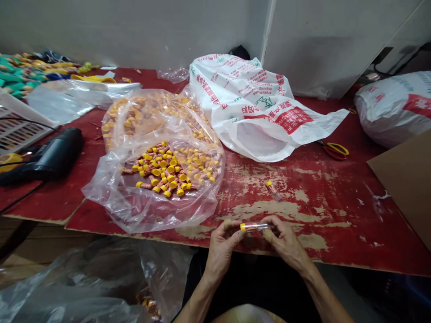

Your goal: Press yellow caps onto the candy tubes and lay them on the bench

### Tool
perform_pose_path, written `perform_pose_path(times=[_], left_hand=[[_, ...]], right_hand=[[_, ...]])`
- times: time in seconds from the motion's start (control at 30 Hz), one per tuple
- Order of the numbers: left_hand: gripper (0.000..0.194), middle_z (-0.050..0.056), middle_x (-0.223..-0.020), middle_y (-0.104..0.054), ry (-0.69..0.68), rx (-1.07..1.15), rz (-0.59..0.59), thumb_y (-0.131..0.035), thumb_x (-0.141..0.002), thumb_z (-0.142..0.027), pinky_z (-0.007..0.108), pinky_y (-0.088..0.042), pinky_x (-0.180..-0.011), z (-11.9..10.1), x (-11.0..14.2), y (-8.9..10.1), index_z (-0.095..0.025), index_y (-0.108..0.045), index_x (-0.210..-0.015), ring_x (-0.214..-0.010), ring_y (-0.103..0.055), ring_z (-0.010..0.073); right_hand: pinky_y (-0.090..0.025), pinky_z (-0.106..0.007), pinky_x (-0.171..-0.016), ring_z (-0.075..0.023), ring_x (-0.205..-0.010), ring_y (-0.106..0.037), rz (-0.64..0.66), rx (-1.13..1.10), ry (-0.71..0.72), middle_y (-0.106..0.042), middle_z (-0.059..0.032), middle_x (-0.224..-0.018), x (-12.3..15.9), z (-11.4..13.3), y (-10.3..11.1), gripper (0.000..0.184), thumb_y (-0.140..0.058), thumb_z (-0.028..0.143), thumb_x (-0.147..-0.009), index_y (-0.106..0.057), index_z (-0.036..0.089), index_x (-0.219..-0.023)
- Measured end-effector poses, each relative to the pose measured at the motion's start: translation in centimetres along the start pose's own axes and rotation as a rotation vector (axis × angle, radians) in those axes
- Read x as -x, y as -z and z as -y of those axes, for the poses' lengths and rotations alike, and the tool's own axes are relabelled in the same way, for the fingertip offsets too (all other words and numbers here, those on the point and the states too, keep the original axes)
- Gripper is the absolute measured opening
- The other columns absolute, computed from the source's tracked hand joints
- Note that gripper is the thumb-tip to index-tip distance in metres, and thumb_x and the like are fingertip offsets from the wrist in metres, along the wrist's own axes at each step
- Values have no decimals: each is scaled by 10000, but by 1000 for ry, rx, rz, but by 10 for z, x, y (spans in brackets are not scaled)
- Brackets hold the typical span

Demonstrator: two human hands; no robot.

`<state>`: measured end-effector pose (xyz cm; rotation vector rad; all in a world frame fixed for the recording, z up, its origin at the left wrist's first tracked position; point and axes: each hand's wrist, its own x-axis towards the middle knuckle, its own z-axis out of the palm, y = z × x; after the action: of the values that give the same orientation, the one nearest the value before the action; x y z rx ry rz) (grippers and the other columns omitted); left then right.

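Note:
Both my hands hold one small clear tube with a yellow cap (253,227) level over the near edge of the red table (336,211). My left hand (222,244) pinches the capped end. The other end sits between the fingers of my right hand (286,242). A second capped tube (274,190) lies loose on the table just beyond my hands. To the left, an open clear plastic bag (148,197) holds a heap of several yellow-capped tubes (166,172).
A white printed sack (256,107) lies open behind the tubes, with red and yellow scissors (335,150) to its right. A black heat gun (50,157) and white crate (16,130) are at the left. Brown cardboard (407,179) covers the right edge. Another clear bag (84,287) hangs below the table.

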<state>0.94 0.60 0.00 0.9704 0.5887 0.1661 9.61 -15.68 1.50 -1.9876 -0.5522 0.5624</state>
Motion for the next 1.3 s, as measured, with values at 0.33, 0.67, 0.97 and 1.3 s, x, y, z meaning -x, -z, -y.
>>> perform_pose_path(times=[0.33, 0.67, 0.97, 1.3], left_hand=[[226, -2, -750, -671, -54, -3, 33, -803, -617, -237, 212, -478, -662, -3, -5, 6, -170, -708, -810, -674, -595, 112], [246, -11, -739, -660, -29, 17, 33, -807, -611, -270, 214, -464, -640, -4, -3, 8, -184, -701, -815, -642, -582, 108], [253, -12, -774, -659, -44, 27, 36, -796, -626, -259, 208, -464, -643, -1, -3, 9, -190, -685, -842, -652, -582, 105], [235, -17, -781, -658, -44, 50, 45, -788, -645, -242, 204, -473, -670, 2, -2, 11, -196, -684, -851, -656, -583, 93]], right_hand=[[-336, -220, -518, -121, -600, -437, 16, -53, 16, -538, 3, -759, -3, 7, 4, 318, -524, 427, -848, -583, 187, -1049], [-381, -240, -572, -154, -690, -511, -20, 8, 78, -579, -24, -830, -4, 1, 3, 311, -503, 443, -865, -573, 191, -1032], [-350, -244, -535, -139, -604, -470, -37, 38, 63, -551, -2, -718, -2, -2, -1, 298, -462, 453, -883, -584, 187, -937], [-395, -253, -580, -159, -683, -549, -51, 75, 66, -631, -26, -839, -1, 1, -1, 321, -462, 446, -886, -599, 190, -1024]])
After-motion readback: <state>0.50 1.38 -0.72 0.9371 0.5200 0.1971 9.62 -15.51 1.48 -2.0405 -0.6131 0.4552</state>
